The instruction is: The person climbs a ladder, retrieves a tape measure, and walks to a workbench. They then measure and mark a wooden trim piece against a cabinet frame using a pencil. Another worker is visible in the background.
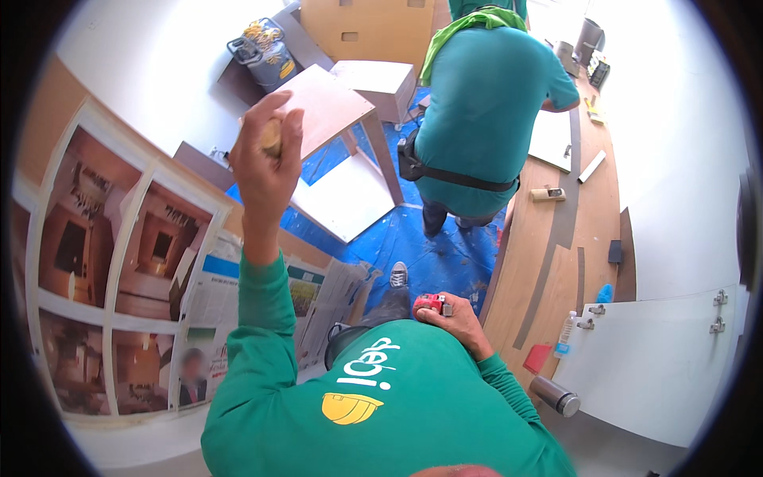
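My left hand is raised at the left, its fingers curled round a small tan rounded piece that looks like a wooden handle end; the rest of it is hidden in the palm. Close to my belly, my right hand grips a red tape measure with a metal clip. Beyond my left hand stands a wooden cabinet frame with a pale top. A white panel lies at its foot.
Ahead, a co-worker in a teal shirt bends forward over a blue floor sheet. A long wooden bench at the right bears a block plane, a bottle and a steel flask. A hinged white door panel stands beside it.
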`<state>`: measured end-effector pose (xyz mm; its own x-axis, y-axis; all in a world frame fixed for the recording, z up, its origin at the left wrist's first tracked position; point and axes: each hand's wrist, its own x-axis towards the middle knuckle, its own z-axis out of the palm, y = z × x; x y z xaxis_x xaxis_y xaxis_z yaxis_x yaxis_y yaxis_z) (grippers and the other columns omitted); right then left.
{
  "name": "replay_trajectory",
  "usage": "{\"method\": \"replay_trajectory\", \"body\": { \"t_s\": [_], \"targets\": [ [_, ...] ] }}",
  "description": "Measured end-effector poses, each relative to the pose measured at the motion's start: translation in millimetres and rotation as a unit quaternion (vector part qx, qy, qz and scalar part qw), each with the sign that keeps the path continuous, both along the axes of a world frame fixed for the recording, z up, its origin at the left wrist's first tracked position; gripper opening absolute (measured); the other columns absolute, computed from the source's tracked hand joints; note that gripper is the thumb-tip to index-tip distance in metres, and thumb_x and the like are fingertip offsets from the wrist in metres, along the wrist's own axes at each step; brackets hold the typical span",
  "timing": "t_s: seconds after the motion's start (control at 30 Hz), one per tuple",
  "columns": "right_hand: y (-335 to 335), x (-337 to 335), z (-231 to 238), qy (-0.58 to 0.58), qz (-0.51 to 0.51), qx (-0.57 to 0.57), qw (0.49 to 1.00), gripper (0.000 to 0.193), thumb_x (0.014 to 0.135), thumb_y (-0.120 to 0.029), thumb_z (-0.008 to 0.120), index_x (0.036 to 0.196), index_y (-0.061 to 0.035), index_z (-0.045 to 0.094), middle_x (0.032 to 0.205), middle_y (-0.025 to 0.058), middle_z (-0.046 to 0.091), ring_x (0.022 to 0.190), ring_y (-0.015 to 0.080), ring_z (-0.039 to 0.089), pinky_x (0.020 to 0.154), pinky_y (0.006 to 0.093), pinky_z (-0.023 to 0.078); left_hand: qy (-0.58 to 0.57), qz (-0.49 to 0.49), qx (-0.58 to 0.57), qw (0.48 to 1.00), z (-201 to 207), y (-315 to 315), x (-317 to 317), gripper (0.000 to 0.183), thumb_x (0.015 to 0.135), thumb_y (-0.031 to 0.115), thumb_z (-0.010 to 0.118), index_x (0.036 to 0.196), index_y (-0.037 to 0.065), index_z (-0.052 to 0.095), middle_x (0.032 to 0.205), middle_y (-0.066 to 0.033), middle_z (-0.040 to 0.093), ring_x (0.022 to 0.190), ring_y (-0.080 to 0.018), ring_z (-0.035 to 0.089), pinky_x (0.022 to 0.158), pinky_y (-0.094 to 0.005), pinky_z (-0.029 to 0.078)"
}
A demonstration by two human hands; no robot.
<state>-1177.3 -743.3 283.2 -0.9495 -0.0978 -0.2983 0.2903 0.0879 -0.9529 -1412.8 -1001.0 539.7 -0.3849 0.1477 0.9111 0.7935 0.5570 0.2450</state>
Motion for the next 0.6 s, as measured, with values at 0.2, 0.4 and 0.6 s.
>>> {"method": "replay_trajectory", "body": {
  "t_s": [0.2, 0.4, 0.6],
  "targets": [
    [8.2, -29.5, 4.1, -0.045, -0.079, -0.059, 0.994, 0.032, 0.096, -0.03, 0.084, 0.112, -0.0026, 0.078, 0.096, 0.0024, 0.076, 0.087, 0.0086, 0.068, 0.078, 0.0285, 0.056, 0.049, 0.095, -0.195, 0.975, -78.4, -11.6, -179.8, 0.021, 0.096, 0.013, 0.077, 0.116, 0.02, 0.076, 0.084, -0.0034, 0.062, 0.079, -0.0238, 0.069, 0.068, -0.0418, 0.055],
    [-1.8, -59.1, -10.5, -0.069, -0.179, -0.123, 0.974, 0.028, 0.098, -0.024, 0.083, 0.114, -0.0021, 0.076, 0.098, 0.0009, 0.074, 0.086, 0.0086, 0.068, 0.077, 0.0274, 0.056, 0.0, 0.085, -0.35, 0.933, -210.6, -44.4, -334.5, 0.023, 0.095, 0.015, 0.07, 0.116, 0.022, 0.077, 0.093, -0.0016, 0.07, 0.094, -0.0215, 0.072, 0.085, -0.0411, 0.054],
    [-23.1, -89.0, -4.0, -0.079, -0.218, -0.103, 0.967, 0.03, 0.097, -0.023, 0.084, 0.118, -0.0011, 0.077, 0.101, 0.0028, 0.076, 0.088, 0.0108, 0.069, 0.08, 0.0286, 0.056, -0.066, 0.1, -0.481, 0.868, -317.0, -125.8, -393.4, 0.023, 0.096, 0.025, 0.07, 0.119, 0.026, 0.074, 0.1, 0.0001, 0.069, 0.106, -0.0194, 0.068, 0.094, -0.0399, 0.047]
  ]
}}
